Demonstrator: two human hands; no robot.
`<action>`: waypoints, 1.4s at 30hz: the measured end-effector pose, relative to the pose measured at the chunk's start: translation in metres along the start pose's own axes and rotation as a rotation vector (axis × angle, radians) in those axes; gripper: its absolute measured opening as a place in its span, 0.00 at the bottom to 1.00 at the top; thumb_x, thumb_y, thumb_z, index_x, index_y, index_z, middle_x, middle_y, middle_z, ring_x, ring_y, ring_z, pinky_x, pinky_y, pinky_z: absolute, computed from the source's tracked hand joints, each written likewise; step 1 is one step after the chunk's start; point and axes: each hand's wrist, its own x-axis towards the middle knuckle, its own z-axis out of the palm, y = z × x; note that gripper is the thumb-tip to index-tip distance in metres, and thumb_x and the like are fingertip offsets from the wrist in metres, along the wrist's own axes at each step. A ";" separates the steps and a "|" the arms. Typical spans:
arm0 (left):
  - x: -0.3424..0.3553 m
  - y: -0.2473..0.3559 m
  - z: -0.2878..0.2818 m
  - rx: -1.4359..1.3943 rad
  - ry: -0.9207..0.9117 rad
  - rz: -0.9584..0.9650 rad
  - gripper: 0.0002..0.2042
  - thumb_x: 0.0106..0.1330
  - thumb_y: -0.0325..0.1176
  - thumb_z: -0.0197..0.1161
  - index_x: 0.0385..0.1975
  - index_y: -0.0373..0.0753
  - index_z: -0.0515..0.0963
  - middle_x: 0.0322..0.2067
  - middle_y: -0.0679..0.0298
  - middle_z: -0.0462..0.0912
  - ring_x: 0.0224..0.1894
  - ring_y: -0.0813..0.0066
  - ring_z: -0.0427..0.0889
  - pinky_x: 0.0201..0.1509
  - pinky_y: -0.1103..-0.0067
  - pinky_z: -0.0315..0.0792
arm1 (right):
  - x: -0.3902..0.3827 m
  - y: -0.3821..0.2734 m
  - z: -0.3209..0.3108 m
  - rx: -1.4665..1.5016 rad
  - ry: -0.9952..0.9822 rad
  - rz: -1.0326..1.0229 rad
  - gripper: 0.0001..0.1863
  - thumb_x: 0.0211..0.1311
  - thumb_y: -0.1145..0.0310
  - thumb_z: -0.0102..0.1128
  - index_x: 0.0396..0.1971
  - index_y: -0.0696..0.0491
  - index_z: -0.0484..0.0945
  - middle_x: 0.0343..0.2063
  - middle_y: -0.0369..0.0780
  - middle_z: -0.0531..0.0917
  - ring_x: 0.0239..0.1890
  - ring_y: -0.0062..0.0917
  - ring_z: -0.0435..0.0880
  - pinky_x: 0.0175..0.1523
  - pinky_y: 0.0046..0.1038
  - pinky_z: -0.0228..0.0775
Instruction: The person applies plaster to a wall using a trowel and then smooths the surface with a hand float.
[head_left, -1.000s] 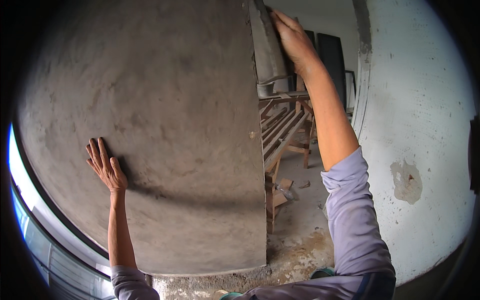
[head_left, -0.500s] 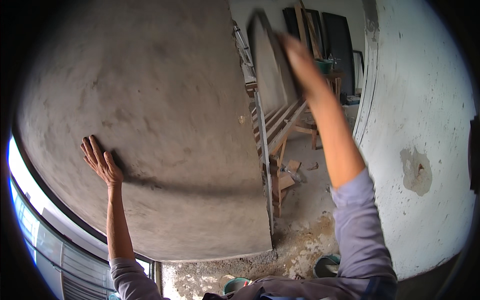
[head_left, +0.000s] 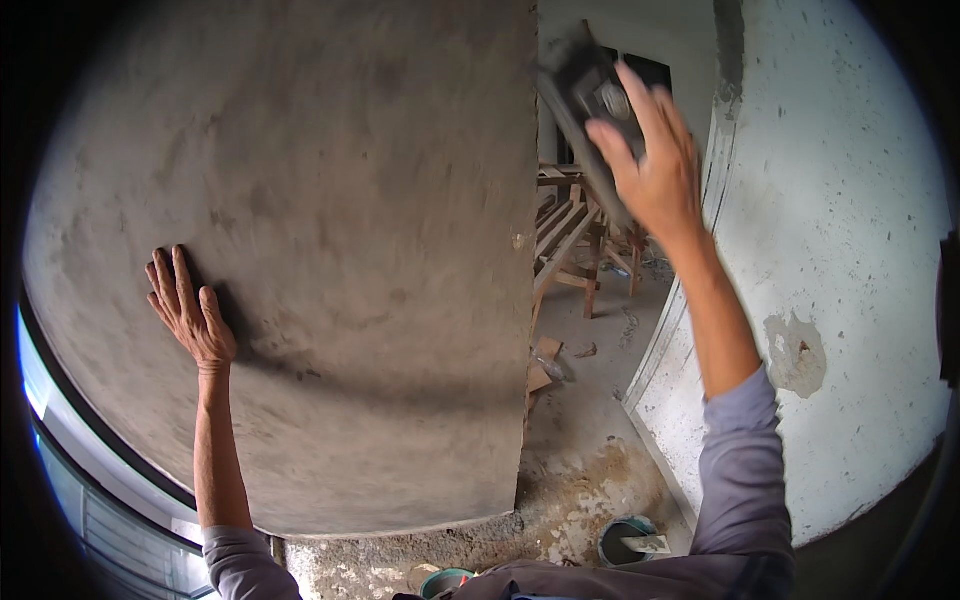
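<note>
My left hand (head_left: 190,305) lies spread on the mottled grey plastered wall (head_left: 380,210), fingers pointing up. Up at the wall's right edge, a blurred dark plastering float (head_left: 575,75) is tilted in the air, with a pale round part on its face. My right hand (head_left: 650,170) is right at the float, thumb and fingers apart and partly smeared by motion; whether it grips the float I cannot tell.
Past the wall's edge are a wooden trestle bench (head_left: 570,240) and dark panels. A white wall (head_left: 840,220) with a bare patch stands on the right. Buckets (head_left: 612,540) sit low by my body. A window (head_left: 70,480) shows at lower left.
My right hand has moved down and rightward from the wall's upper edge, and the float has turned to show another face. My left hand stays on the wall, appearing slightly higher and farther left.
</note>
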 end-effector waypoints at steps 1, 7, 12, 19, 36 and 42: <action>0.002 0.001 0.001 -0.013 0.003 0.002 0.33 0.77 0.60 0.34 0.74 0.47 0.59 0.76 0.60 0.53 0.79 0.58 0.44 0.78 0.54 0.33 | 0.029 0.000 -0.002 -0.097 0.070 -0.165 0.26 0.62 0.58 0.68 0.57 0.54 0.76 0.46 0.47 0.82 0.44 0.43 0.84 0.47 0.41 0.78; 0.003 0.006 0.005 -0.070 0.023 0.005 0.31 0.77 0.57 0.37 0.73 0.48 0.62 0.76 0.59 0.55 0.79 0.57 0.46 0.78 0.54 0.34 | 0.100 0.002 0.009 -0.218 -0.016 -0.411 0.24 0.62 0.62 0.67 0.54 0.57 0.77 0.38 0.46 0.81 0.40 0.42 0.82 0.44 0.36 0.75; 0.000 -0.001 0.001 -0.039 0.012 -0.001 0.30 0.77 0.56 0.38 0.73 0.49 0.63 0.76 0.60 0.55 0.79 0.57 0.46 0.78 0.54 0.34 | -0.025 -0.044 0.030 -0.143 -0.315 -0.547 0.24 0.55 0.62 0.72 0.50 0.56 0.80 0.29 0.37 0.76 0.35 0.28 0.77 0.38 0.28 0.77; 0.003 0.005 0.005 -0.061 0.043 0.001 0.29 0.77 0.56 0.38 0.73 0.50 0.63 0.75 0.61 0.56 0.79 0.58 0.47 0.78 0.54 0.33 | 0.048 -0.027 -0.005 -0.270 -0.108 -0.226 0.23 0.64 0.58 0.66 0.54 0.55 0.78 0.50 0.45 0.83 0.52 0.42 0.82 0.55 0.36 0.75; -0.002 0.006 0.004 -0.078 0.044 0.000 0.30 0.78 0.57 0.34 0.74 0.52 0.62 0.76 0.62 0.55 0.79 0.57 0.47 0.77 0.52 0.33 | -0.004 -0.065 0.008 -0.148 -0.207 -0.278 0.23 0.59 0.59 0.70 0.51 0.55 0.79 0.33 0.41 0.80 0.36 0.33 0.80 0.42 0.33 0.75; 0.001 0.008 0.022 -0.130 0.018 -0.012 0.31 0.77 0.59 0.32 0.74 0.52 0.60 0.76 0.62 0.54 0.79 0.55 0.45 0.76 0.48 0.31 | 0.001 -0.043 0.030 -0.159 -0.163 -0.407 0.22 0.60 0.61 0.67 0.52 0.57 0.78 0.30 0.41 0.78 0.32 0.35 0.80 0.36 0.34 0.75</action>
